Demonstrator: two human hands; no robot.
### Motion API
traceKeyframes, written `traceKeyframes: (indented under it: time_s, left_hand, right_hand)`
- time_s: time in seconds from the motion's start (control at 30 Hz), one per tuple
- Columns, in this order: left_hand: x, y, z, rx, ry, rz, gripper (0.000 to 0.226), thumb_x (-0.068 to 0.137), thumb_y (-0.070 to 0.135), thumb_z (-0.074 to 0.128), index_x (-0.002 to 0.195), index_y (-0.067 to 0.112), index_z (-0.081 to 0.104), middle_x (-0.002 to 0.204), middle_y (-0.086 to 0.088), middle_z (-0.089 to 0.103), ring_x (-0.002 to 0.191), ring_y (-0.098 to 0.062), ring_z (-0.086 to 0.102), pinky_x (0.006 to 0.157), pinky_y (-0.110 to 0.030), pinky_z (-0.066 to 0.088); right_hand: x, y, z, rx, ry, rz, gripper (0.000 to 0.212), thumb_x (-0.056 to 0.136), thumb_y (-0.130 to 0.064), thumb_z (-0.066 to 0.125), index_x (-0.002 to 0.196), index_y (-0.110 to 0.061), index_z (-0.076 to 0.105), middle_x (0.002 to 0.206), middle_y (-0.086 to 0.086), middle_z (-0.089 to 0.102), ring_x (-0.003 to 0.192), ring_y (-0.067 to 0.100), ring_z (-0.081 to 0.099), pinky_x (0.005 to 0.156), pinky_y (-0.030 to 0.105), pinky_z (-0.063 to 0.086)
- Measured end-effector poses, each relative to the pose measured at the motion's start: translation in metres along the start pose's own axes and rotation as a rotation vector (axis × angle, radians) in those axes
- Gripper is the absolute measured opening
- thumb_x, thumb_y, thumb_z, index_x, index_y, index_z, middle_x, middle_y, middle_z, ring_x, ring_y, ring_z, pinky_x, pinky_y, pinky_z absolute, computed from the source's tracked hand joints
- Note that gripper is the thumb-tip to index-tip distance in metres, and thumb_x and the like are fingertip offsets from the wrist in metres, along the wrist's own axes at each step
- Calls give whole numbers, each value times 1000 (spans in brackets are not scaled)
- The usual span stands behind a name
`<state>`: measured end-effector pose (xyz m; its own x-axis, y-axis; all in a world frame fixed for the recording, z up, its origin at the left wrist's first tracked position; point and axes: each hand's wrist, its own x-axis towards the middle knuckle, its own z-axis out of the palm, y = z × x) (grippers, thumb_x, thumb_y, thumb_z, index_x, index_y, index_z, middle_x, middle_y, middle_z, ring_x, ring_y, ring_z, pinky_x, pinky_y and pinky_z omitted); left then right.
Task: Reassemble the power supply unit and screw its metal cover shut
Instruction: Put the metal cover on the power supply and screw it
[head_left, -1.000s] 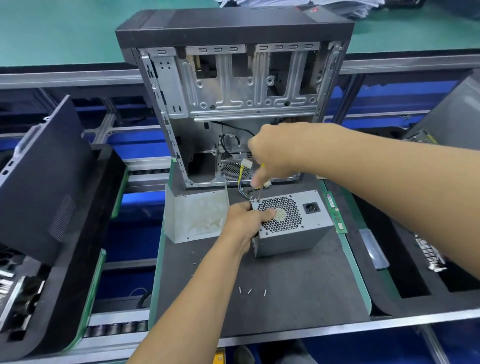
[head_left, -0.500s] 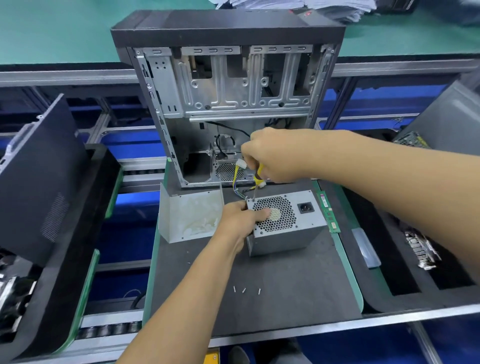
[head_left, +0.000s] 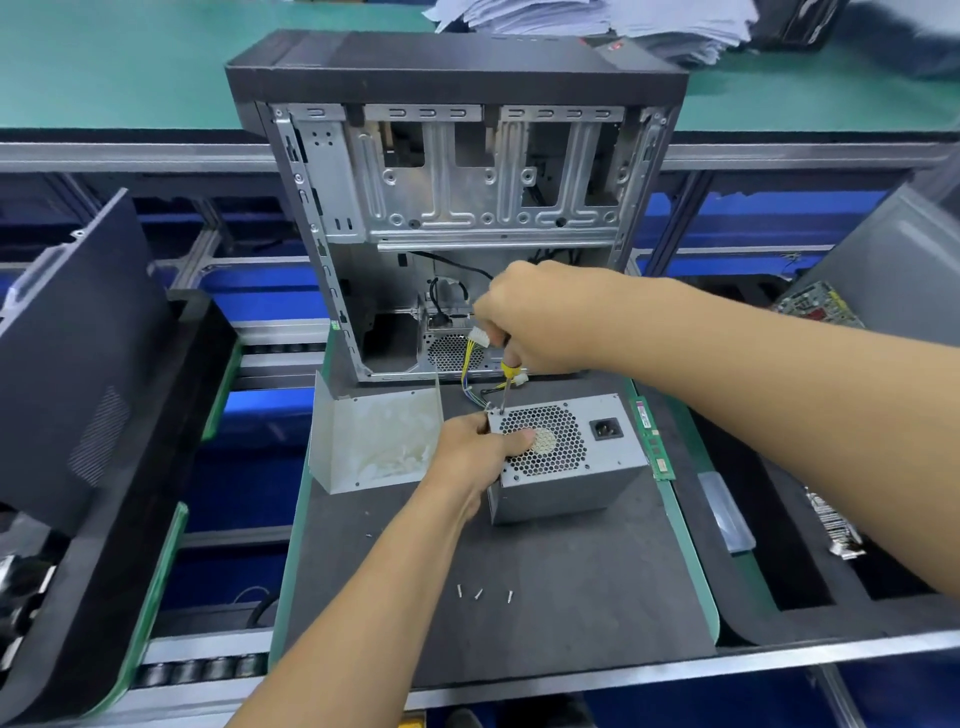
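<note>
A grey power supply unit (head_left: 597, 467) with a honeycomb fan grille and a black socket stands on the dark mat. My left hand (head_left: 475, 454) grips its left end, thumb across the grille. My right hand (head_left: 535, 322) holds a yellow-handled screwdriver (head_left: 506, 387) upright, its tip at the unit's top left corner. A bundle of yellow and coloured wires (head_left: 472, 358) with a white plug comes out behind the unit. Three loose screws (head_left: 480, 593) lie on the mat in front.
An open computer case (head_left: 457, 197) stands upright behind the unit. A bent metal cover plate (head_left: 374, 441) stands to the left. A green memory stick (head_left: 652, 439) and a clear plastic piece (head_left: 724, 512) lie to the right. Dark trays flank the mat (head_left: 545, 623).
The view has shifted slightly. My right hand has stayed over the unit's top left corner with the screwdriver, and my left hand keeps its grip.
</note>
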<state>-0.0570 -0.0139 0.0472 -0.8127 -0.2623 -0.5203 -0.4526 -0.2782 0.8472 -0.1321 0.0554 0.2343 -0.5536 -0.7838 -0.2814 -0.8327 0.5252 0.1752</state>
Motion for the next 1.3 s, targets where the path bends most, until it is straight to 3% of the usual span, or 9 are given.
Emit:
traceKeyframes:
  time_s: [0.07,0.23,0.43,0.6,0.77,0.87,1.07,1.2,1.3]
  left_hand:
    - [1,0,-1,-3,2,8,26,79,5,81,103,3,72,93,-8,78,93,-28,74,91,-48,57]
    - [-1,1,-1,7,-9,18,22,79,5,81,99,5,73,93,-7,78,93,-28,74,92,-47,57]
    - [-3,2,-1,9,-16,32,18,80,5,81,96,8,73,91,-6,78,90,-25,74,91,-47,58]
    - [-3,2,-1,7,-5,14,17,80,5,81,95,9,73,91,-6,78,92,-26,74,92,-47,57]
    - [-3,4,-2,26,-21,10,22,80,6,81,100,4,72,91,-7,78,87,-23,75,85,-41,60]
    - [-6,8,-8,74,-59,30,24,76,10,85,96,4,73,92,-9,77,84,-24,75,81,-39,61]
    - [-13,13,-20,270,-25,157,47,68,31,92,105,11,70,91,3,77,90,-16,74,88,-35,59]
    - [-21,6,-41,298,241,312,21,86,41,73,91,21,69,79,4,73,77,-14,71,72,-29,58]
    - [-37,-38,-68,486,378,471,23,96,26,60,76,17,68,72,0,67,73,-22,65,70,-30,50]
  right_hand:
    - [-1,1,3,-47,-1,41,26,98,-31,55,85,-17,38,82,8,41,78,30,44,68,37,40]
    - [-2,0,4,11,-57,155,42,97,-52,51,89,-12,48,93,6,47,80,29,50,70,36,40]
    - [-1,1,2,-62,-37,25,12,90,-9,58,100,-16,55,99,7,47,86,32,55,78,44,54]
    - [3,1,2,-135,-37,40,24,90,-21,61,80,-22,39,74,0,26,58,21,34,67,38,48]
    - [10,-3,-1,-99,-64,71,32,90,-24,60,70,-23,36,76,-1,29,59,22,40,52,30,35]
    - [4,1,-1,-63,-57,89,12,93,-27,61,87,-20,53,79,0,35,70,28,52,60,33,42]
    - [-40,49,17,442,101,206,13,93,-39,62,101,-31,70,94,-10,64,95,15,59,79,33,47]
    - [-64,54,77,944,370,366,6,95,-33,62,96,-33,69,73,-11,68,62,3,63,59,18,45]
    - [-73,42,128,1219,486,468,9,94,-24,64,93,-31,69,71,-5,68,55,10,60,62,26,49]
